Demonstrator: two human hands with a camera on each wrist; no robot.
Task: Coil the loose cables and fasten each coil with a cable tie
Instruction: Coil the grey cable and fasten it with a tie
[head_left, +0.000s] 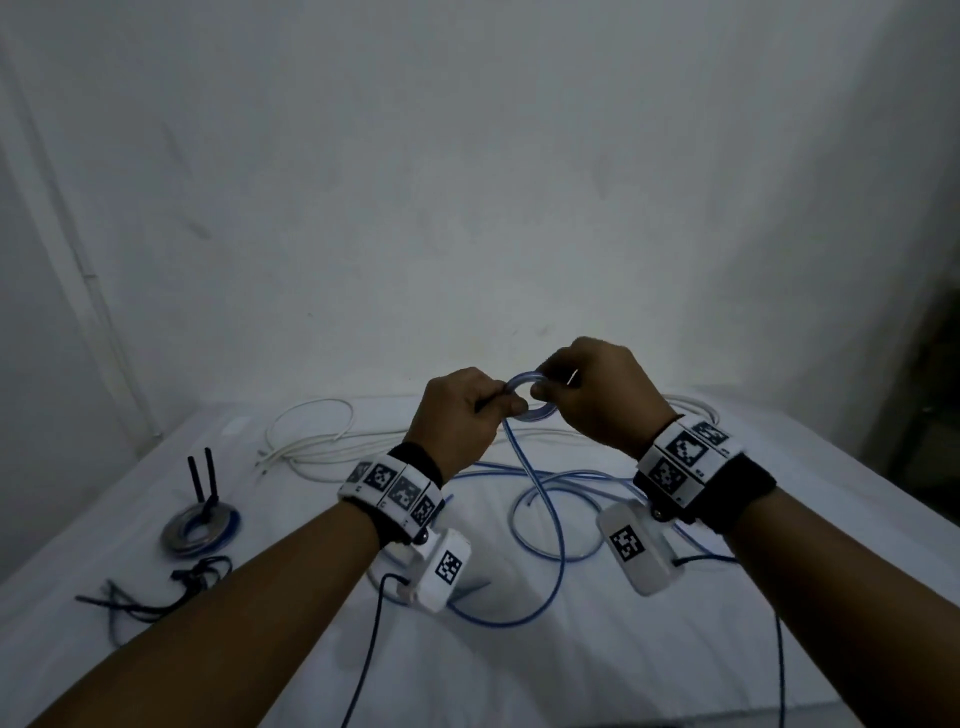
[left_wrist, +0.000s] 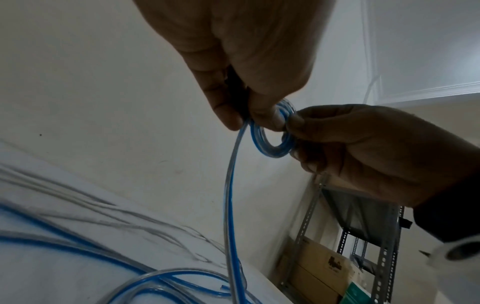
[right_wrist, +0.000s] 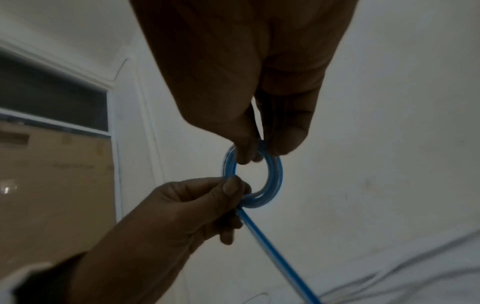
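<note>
White wall (head_left: 467, 208) behind grip. White cloth-covered table (head_left: 675, 649) below grip. Slotted metal rack (left_wrist: 387, 267) low, right of grip; cardboard boxes (left_wrist: 319, 265) inside. Brown cardboard panel (right_wrist: 52, 185) left of grip, beside white trim (right_wrist: 135, 144).

I see a blue-and-clear cable (head_left: 540, 499) wound into a small blue ring (head_left: 525, 400); a white cable (head_left: 311, 441) lies on the white sheet (head_left: 623, 649); the finished coil (head_left: 200, 527) looks grey and blue with black ties (head_left: 202, 480); my wristbands (head_left: 392, 486) show black-and-white square patterns; the wall (head_left: 467, 182) is white.
</note>
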